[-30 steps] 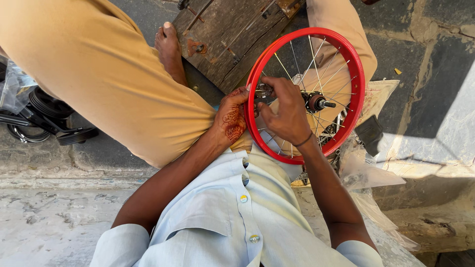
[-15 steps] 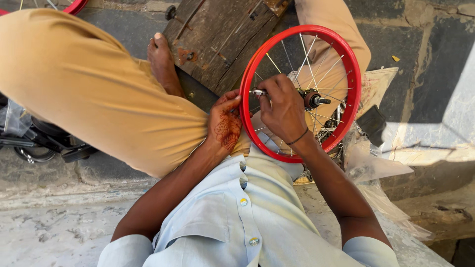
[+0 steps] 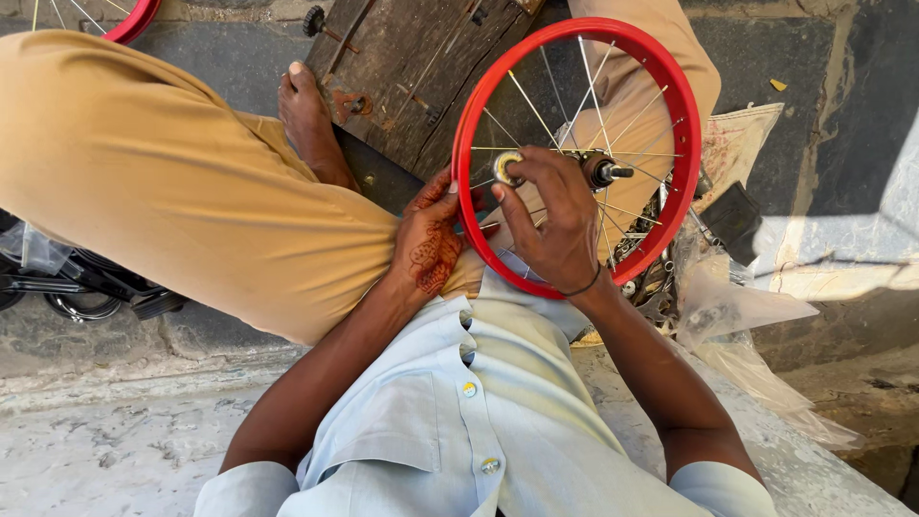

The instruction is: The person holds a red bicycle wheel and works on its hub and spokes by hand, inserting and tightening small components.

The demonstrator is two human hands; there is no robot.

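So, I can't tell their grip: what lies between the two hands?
In the head view, only the red rim of the wheel: left hand outside it, right hand among the spokes.

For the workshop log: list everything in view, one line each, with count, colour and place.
wheel rim: one, red, spoked, upright between the knees
hub axle: one, dark metal, wheel centre
small round part: one, silvery, at the right fingertips
second rim: one, red, top left edge, mostly cut off
wooden board: one, dark brown, on the floor behind the wheel
clear plastic bags: a few, right of the wheel
black metal parts: a heap, left edge
foot: one, bare, on the board
left hand: grips the rim's near edge
right hand: among the spokes, beside the hub
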